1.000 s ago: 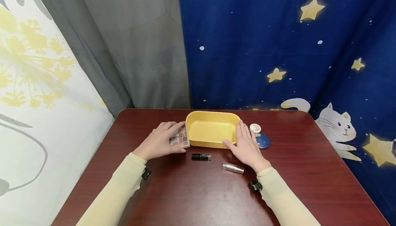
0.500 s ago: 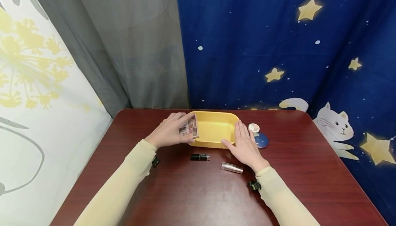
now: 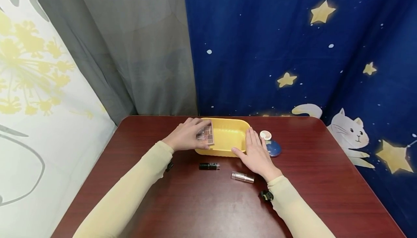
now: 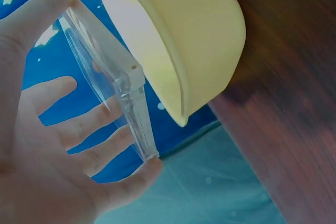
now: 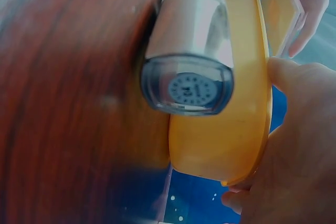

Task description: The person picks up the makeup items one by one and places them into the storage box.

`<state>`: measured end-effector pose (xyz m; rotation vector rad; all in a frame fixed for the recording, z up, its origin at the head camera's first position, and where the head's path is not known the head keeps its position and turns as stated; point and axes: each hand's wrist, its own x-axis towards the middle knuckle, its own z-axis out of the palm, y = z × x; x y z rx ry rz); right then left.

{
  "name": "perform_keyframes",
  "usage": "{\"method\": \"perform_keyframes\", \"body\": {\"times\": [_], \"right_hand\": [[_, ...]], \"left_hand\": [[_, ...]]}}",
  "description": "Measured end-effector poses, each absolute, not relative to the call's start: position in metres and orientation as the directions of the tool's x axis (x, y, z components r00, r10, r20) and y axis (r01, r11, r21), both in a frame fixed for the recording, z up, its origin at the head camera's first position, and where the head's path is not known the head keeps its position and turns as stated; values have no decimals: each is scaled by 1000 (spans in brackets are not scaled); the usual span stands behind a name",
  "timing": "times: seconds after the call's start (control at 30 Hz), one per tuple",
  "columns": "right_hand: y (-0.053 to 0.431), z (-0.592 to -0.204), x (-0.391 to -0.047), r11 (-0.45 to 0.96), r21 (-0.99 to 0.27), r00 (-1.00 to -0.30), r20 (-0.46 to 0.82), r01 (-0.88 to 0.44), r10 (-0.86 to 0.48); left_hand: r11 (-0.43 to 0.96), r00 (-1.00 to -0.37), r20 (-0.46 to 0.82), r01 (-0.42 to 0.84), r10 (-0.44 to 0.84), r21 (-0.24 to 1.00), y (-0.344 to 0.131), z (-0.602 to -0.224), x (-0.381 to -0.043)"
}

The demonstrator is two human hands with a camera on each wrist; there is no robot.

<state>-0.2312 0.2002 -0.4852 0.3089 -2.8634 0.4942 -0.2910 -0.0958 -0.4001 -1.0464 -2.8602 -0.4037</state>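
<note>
The left hand point(image 3: 186, 136) pinches the palette point(image 3: 205, 134) by its edges, thumb on one edge and a finger on the edge across from it. The palette is tipped, up over the left end of the yellow bin point(image 3: 231, 136). The right hand point(image 3: 257, 155) lies on the bin's right end, its fingers looking straight and close together.

The palette is likely light and stiff. Its clear lid looks smooth, so it might slip, and the colors inside could crack if it fell. The edges seem the best place to hold it. The bin looks like thin, light plastic that could slide if bumped; its rim is a good place to hold.

The head view shows the little color squares, and the black tube point(image 3: 209, 166) and silver tube point(image 3: 242, 177) in front of the bin. The left wrist view shows the palette's hinge, fingers behind the clear lid, and a gap between palette and rim. The right wrist view shows a round label on a tube's end, probably the silver one's, too blurry to read.
</note>
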Motion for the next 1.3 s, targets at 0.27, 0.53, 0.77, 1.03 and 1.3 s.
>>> {"method": "perform_keyframes", "body": {"times": [0.27,0.53,0.77,1.03,1.3], "right_hand": [[200,-482,-234,925,-298,-957,238,-234,-165],[203,-483,-236,926,-293,-955,242,-238,-169],[203,-483,-235,926,-296,-956,241,-234,-165],[202,-487,-235,932,-285,-961,226,-223,-161],[201,-487,-234,933,-282,-960,228,-226,-164]], "left_hand": [[750,-781,107,622,615,226,-88,-406,-303],[730,-772,81,625,631,276,-80,-411,-313],[725,-764,64,633,642,272,-73,-415,-316],[724,-760,43,632,648,276,-62,-417,-320],[703,-732,48,669,680,241,-56,-425,-324]]}}
